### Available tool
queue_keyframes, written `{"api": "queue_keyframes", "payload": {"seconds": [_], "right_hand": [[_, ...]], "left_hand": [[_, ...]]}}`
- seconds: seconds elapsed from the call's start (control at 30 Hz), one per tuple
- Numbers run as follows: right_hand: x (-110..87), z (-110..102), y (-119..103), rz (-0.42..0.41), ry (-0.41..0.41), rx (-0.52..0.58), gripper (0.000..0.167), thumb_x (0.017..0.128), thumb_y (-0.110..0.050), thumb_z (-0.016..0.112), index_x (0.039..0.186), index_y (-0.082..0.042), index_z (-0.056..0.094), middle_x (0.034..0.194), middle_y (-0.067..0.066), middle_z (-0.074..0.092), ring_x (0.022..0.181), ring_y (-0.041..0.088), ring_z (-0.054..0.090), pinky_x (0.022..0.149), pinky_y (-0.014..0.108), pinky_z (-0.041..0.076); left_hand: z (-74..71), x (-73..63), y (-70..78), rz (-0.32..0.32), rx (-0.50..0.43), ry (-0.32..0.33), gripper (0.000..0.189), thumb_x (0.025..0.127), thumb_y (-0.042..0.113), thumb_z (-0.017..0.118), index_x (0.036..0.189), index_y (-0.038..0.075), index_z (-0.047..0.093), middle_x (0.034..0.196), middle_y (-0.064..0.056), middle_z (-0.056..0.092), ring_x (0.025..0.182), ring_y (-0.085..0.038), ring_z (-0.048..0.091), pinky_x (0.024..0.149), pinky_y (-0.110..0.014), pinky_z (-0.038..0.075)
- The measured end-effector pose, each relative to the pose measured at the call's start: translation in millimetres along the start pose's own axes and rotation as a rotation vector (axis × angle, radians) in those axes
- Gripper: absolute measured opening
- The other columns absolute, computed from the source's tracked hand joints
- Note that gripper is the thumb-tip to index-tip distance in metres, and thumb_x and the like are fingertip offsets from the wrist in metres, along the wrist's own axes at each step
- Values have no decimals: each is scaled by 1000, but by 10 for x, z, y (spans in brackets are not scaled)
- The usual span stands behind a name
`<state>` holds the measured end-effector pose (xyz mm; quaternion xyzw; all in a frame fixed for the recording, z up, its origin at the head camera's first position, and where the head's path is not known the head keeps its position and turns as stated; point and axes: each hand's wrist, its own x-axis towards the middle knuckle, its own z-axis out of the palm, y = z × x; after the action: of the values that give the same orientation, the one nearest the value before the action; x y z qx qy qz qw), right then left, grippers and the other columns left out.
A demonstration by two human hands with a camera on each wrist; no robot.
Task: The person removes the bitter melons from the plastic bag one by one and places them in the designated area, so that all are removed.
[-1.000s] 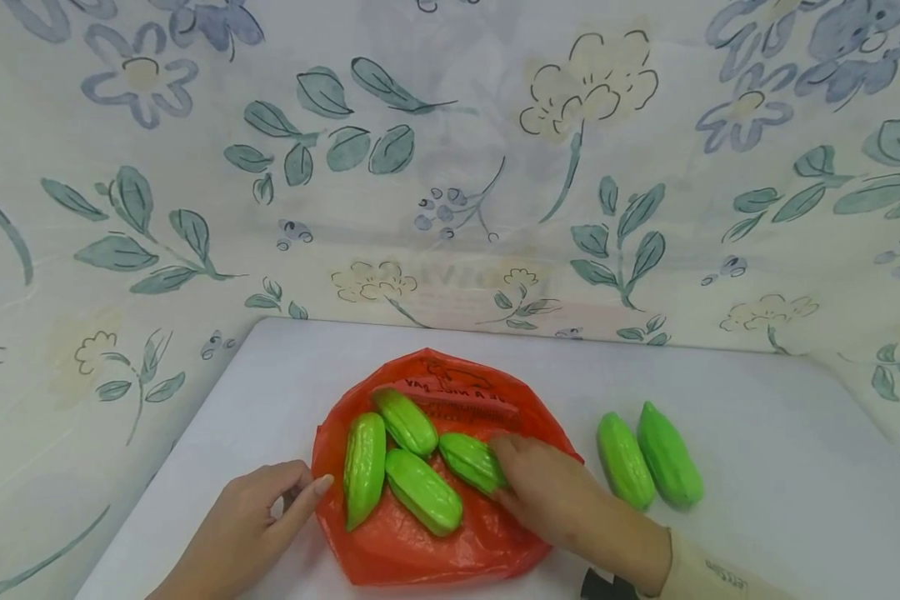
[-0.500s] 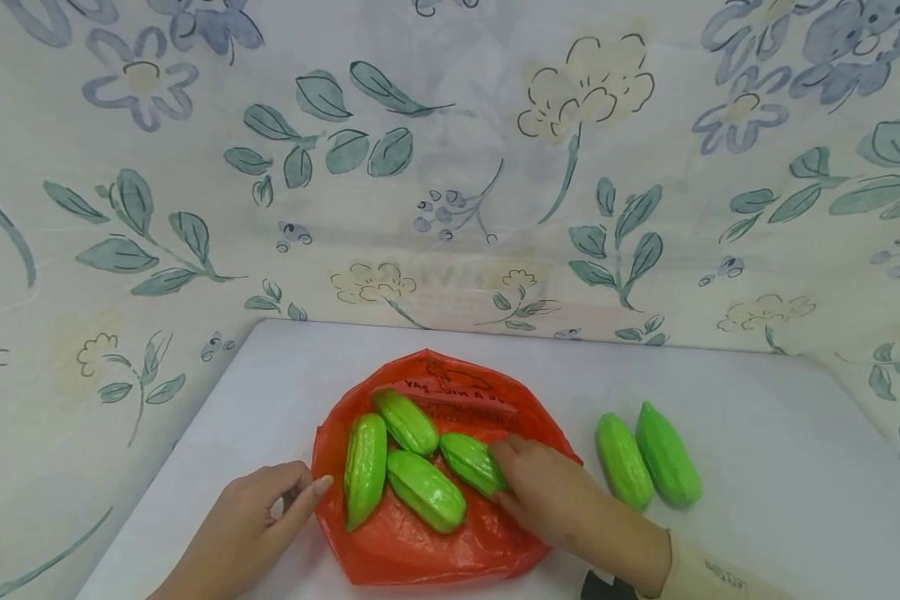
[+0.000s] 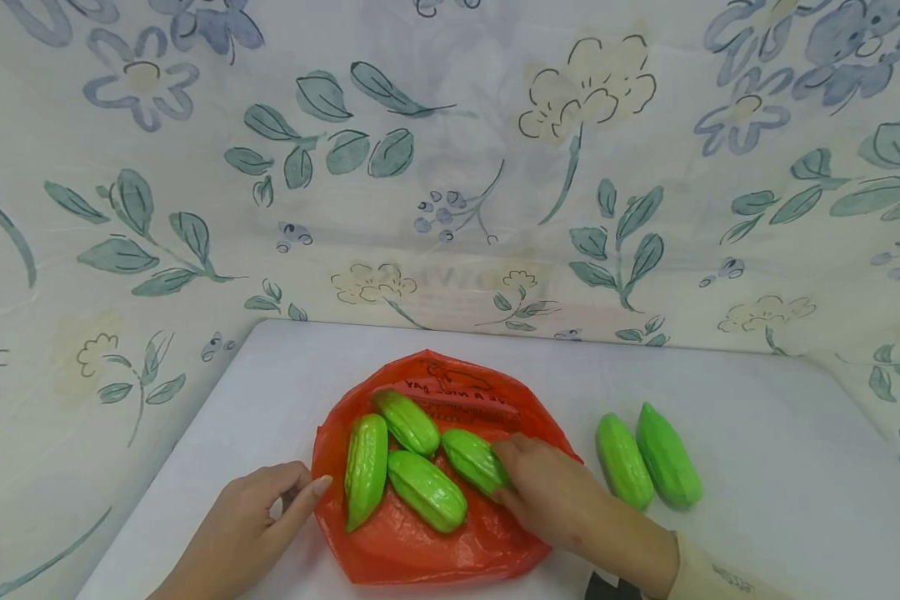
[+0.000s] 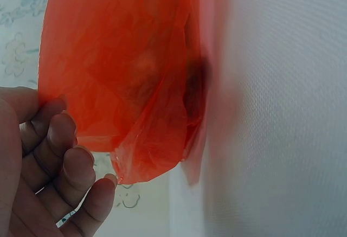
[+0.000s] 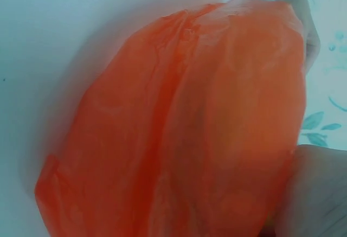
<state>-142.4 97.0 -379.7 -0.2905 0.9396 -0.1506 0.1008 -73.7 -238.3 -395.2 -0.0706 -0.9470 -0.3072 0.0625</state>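
An open red plastic bag [image 3: 412, 562] lies on the table with its mouth spread wide. Inside it are a green ridged fruit at the left [image 3: 365, 472], another above [image 3: 407, 423] and a third in the middle [image 3: 427, 490]. My right hand [image 3: 551, 492] reaches into the bag and grips one more long green ridged fruit [image 3: 471, 460] by its right end, its fingertips partly hidden. At the bag's left rim, my left hand [image 3: 258, 517] pinches the plastic between thumb and finger. The left wrist view shows those fingers [image 4: 62, 131] at the bag's edge, the others loosely curled.
To the right of the bag, two more green ridged fruits lie side by side, one nearer [image 3: 625, 461] and one farther right [image 3: 669, 456]. A white table [image 3: 780, 467] carries everything. Behind it hangs a floral cloth [image 3: 495, 167]. A black object [image 3: 607, 587] shows below the right wrist.
My right hand and the fruit it grips have shifted very slightly right. The left hand keeps its place at the bag's rim.
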Motion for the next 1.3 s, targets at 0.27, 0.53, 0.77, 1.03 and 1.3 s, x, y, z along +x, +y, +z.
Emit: {"api": "queue_keyframes", "payload": {"seconds": [0.27,0.53,0.77,1.03,1.3], "right_hand": [[-39,-35,-6,1,18,10,47,94,-28,80,132,-6,64,114,3,67,98,14,64,85,36,59],[-96,-92,-3,11,25,43,50,95,-30,79,136,-6,62,121,5,67,103,16,65,88,38,59],[-144,-147,-14,39,39,47,53,96,-30,78,139,-5,60,123,5,66,104,16,65,88,38,59],[-205,-203,-15,87,36,84,55,96,-32,79,140,-6,60,126,4,65,107,17,66,88,40,60],[-289,-263,3,100,98,78,55,95,-33,80,139,-8,61,126,2,66,109,16,65,88,38,59]], "left_hand": [[10,-7,-1,13,-1,13,22,98,27,75,84,26,59,66,19,49,66,-1,52,64,-21,53],[17,-25,2,10,-3,10,21,98,26,75,85,24,59,67,17,51,66,-2,52,64,-21,53],[23,-15,6,13,-13,15,22,98,25,75,84,26,59,67,18,51,66,-2,53,65,-21,53],[35,-12,-30,88,-16,61,24,98,21,76,83,26,57,68,22,48,67,-1,51,62,-21,51],[46,-16,-33,102,-14,72,25,97,19,76,83,27,57,67,22,47,66,-1,51,61,-21,50]]}}
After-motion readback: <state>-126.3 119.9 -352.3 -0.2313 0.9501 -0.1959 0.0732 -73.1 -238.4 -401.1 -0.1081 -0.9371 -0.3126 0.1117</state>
